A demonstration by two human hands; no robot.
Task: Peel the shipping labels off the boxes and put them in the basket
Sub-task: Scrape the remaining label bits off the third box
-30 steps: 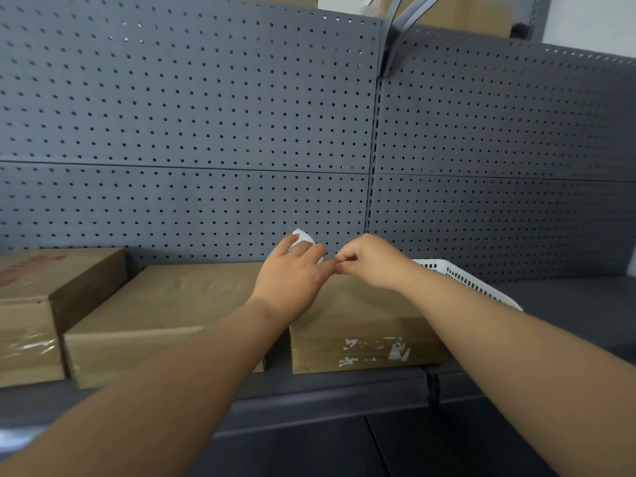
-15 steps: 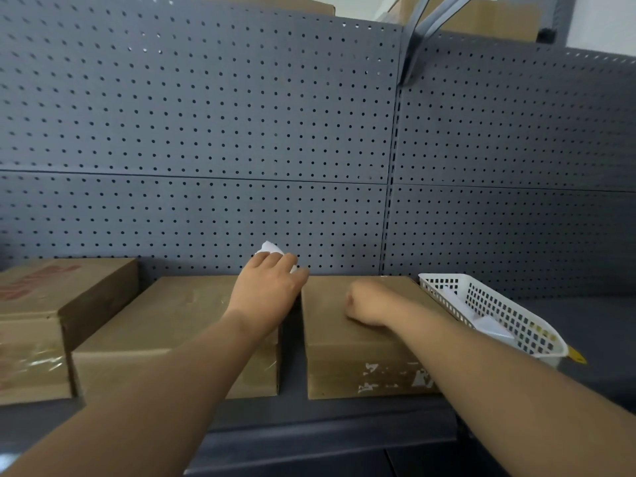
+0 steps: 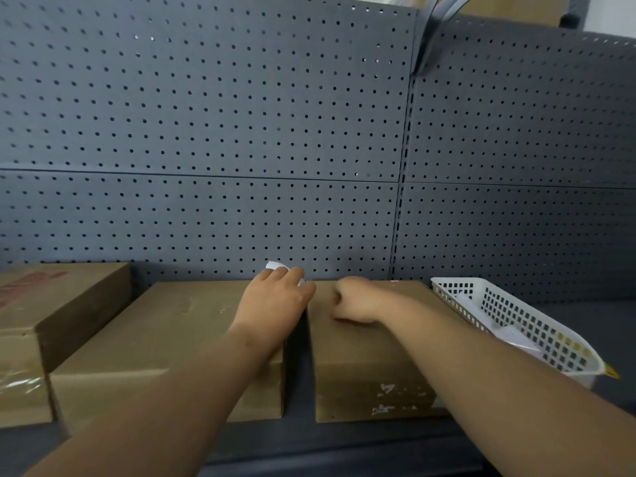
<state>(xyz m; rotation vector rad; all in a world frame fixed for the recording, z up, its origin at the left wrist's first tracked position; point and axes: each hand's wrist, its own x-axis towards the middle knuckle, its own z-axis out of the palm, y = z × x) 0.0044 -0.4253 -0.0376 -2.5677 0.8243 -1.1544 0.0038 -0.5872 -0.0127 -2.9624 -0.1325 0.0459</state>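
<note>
One label [image 3: 274, 265] (white) in left hand [image 3: 275, 302]; right hand [image 3: 354, 299] fisted.

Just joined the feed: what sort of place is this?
Probably a stockroom or warehouse: grey pegboard back panel, cardboard boxes lined along a metal shelf, a white basket beside them.

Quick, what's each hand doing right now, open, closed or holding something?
Left hand: holding a white label, fingers curled round it.
Right hand: fingers curled, resting on the cardboard box; cannot tell if it pinches anything.
</note>
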